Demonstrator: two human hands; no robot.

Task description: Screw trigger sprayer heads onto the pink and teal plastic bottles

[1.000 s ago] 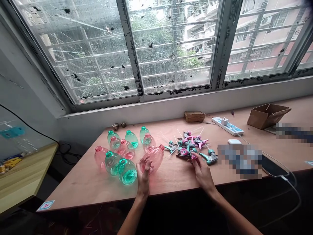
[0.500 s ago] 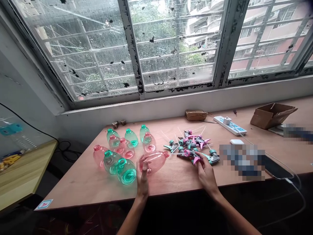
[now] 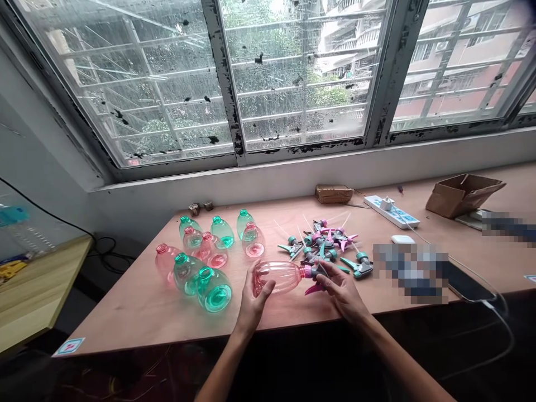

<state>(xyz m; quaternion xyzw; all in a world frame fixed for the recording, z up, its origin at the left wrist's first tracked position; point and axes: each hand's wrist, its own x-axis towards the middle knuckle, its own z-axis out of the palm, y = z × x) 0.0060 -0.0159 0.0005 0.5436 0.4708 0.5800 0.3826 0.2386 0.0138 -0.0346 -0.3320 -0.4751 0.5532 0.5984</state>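
My left hand (image 3: 254, 298) is closed around the base of a clear pink bottle (image 3: 280, 277) that lies on its side, mouth to the right. In my right hand (image 3: 341, 290) is a pink and grey spray nozzle (image 3: 312, 272), its pink collar at the bottle's mouth and its trigger pointing down. I cannot tell whether the collar is threaded on. Behind my right hand lies a pile of pink and green spray nozzles (image 3: 322, 240) with thin straws. Several green bottles (image 3: 214, 296) and pink bottles (image 3: 253, 245) stand upright to the left.
Along the back are a small cardboard box (image 3: 334, 194), a power strip (image 3: 391, 212) and an open carton (image 3: 463, 195). A white case (image 3: 402, 240) and a phone (image 3: 469, 283) with its cable lie at right. The table's front edge (image 3: 167, 341) runs below my hands.
My right hand has taken a pink spray nozzle from the pile and brought it left to the bottle's mouth. The pink bottle has moved slightly right in my left hand.
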